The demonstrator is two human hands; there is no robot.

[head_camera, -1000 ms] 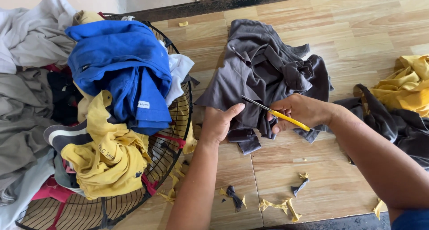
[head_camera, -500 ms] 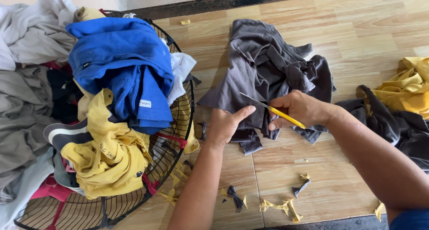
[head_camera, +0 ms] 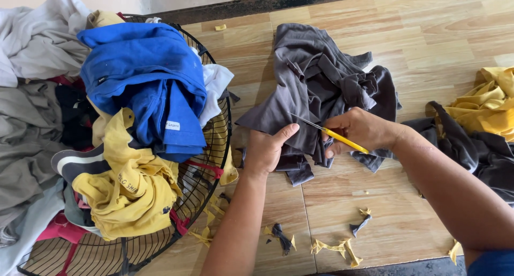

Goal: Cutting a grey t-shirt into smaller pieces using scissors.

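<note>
Wood-plank floor [head_camera: 428, 35], strewn with yellow and grey fabric scraps [head_camera: 337, 248]. Item: grey garment [head_camera: 316, 77], crumpled at centre, its lower edge under our hands. Our left hand [head_camera: 265, 150] lies closed on that edge, thumb raised. Our right hand [head_camera: 358, 130] is clenched round yellow-handled scissors [head_camera: 329, 131]; the blades run up-left toward the left thumb, long axis slanting across the cloth. Right hand nearer the fold. Beside: wire fan guard [head_camera: 214, 147] heaped with a blue shirt [head_camera: 144, 77] and a yellow shirt [head_camera: 128, 190].
</note>
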